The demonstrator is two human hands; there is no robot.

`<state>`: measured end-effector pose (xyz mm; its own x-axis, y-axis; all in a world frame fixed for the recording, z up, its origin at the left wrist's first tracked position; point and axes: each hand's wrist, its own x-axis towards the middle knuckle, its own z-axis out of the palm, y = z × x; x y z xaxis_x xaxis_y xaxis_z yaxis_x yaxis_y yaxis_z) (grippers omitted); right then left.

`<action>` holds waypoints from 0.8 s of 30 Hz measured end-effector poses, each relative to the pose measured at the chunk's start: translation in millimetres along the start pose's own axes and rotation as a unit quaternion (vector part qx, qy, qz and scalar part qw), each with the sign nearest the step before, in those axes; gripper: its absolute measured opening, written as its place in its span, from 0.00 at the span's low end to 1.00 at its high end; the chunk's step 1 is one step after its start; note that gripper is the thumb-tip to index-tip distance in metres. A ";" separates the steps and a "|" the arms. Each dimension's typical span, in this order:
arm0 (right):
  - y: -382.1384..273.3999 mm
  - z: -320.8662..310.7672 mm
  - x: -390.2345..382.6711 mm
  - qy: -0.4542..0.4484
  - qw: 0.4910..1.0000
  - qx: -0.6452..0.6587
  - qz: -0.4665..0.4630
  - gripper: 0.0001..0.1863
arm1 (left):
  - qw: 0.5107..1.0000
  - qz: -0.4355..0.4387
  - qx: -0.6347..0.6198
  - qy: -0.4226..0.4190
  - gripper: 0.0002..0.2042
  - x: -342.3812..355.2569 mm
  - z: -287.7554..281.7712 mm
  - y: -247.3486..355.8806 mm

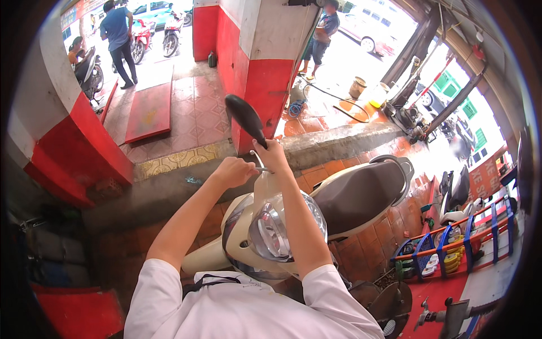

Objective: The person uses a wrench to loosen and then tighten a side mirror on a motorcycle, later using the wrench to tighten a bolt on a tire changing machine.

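Note:
A cream scooter (240,226) stands in front of me, its clear headlight (270,230) between my forearms and its dark brown seat (361,198) stretching off to the right. A black rear-view mirror (244,116) rises from the handlebar. My right hand (271,156) is closed round the foot of the mirror's stem. Just left of it, my left hand (233,173) makes a fist on a thin metal bar (262,169); the fingers cover most of the bar, so its kind is hidden. A slim silver lever (259,156) shows between the hands.
A concrete step (339,138) and a red-and-white pillar (265,85) stand beyond the scooter. At right is a blue-and-orange rack (451,243) with bottles. A hose (347,113) lies outside. Two people (117,39) (322,37) stand by the street; another sits at far left.

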<state>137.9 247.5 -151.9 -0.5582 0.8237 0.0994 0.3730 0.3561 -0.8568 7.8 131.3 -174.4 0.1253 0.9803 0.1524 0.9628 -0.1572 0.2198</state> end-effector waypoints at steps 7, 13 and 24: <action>13.1 -1.7 9.6 0.005 0.998 0.058 0.022 0.24 | 0.993 -0.094 -0.039 0.064 0.17 -16.7 22.4 -11.6; 26.5 1.0 19.0 0.038 0.987 0.135 0.080 0.23 | 0.982 -0.139 -0.091 0.090 0.18 -49.8 24.2 10.1; 15.5 -5.3 12.7 -0.024 0.977 0.192 0.092 0.16 | 0.978 -0.142 -0.105 0.109 0.21 -24.2 32.2 43.1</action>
<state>140.5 265.8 -161.3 -0.5445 0.8338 -0.0907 0.1697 0.0036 -0.9855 54.0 104.6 -199.6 -0.2154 0.9432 0.2528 0.8778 0.0736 0.4733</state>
